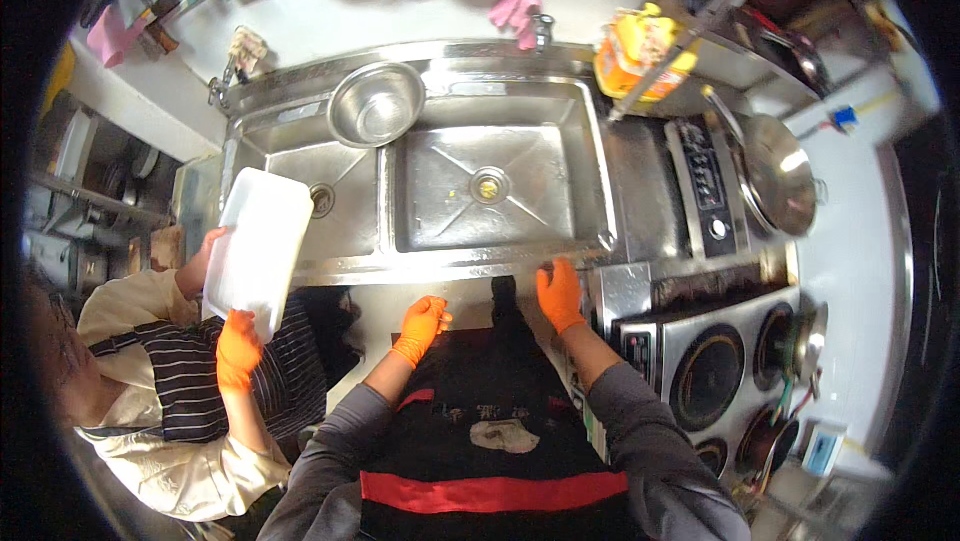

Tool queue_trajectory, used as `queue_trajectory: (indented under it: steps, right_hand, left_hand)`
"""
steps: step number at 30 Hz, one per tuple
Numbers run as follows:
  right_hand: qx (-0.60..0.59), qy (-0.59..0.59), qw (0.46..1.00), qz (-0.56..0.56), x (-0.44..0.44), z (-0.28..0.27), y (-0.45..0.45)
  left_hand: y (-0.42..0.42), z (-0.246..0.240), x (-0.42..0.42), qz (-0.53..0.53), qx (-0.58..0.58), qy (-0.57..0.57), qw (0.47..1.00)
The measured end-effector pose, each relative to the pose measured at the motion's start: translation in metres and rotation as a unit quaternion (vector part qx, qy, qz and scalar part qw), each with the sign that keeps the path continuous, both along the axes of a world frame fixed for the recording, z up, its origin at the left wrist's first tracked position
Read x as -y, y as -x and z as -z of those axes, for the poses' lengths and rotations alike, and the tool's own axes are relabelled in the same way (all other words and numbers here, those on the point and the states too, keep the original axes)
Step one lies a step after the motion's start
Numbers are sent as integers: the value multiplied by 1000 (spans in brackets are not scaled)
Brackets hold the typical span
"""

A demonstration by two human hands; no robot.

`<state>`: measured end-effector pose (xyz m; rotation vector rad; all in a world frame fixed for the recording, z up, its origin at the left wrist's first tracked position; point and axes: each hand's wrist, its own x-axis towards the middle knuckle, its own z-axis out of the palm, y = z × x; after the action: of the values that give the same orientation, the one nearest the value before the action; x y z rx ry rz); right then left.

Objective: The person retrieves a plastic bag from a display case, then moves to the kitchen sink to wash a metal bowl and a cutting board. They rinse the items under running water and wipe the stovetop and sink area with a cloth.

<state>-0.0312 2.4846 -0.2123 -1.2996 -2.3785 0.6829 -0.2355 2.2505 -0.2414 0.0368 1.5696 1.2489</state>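
My left hand [422,331], in an orange glove, hangs in front of my black apron [465,391] with its fingers curled in. Nothing shows in that hand. Close to the front rim of the stainless steel double sink [457,265] is my right hand [560,299], gloved alike. Its fingers are bent, their tips partly hidden, and I cannot tell whether they touch the rim. Yellow scraps lie at the drain [488,187] of the right basin. A steel bowl [377,104] rests tilted across the back of the sink's divider.
At my left a person [240,368] in a striped apron holds a white plastic tray [259,241] over the left basin's front corner. To the right are an electric cooktop [709,376], a control panel [703,184] and a steel pan [780,173]. An orange-yellow package [637,53] stands behind.
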Motion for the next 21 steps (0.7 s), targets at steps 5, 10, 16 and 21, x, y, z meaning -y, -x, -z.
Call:
queue_trajectory:
  steps: [5,10,16,21]
  right_hand:
    - [82,132,981,-115,-35,15,54]
    - [58,238,933,-263,-73,38,118]
    - [77,96,898,-422,-136,122,204]
    - [133,44,875,-463,-172,158,324]
  left_hand:
    - [10,-17,-46,-149,22,30,988]
    - [41,4,-84,-167,-263,35,950]
    - [109,7,-132,-31,-599,227,768]
    - [152,48,-136,36,-627,309,714]
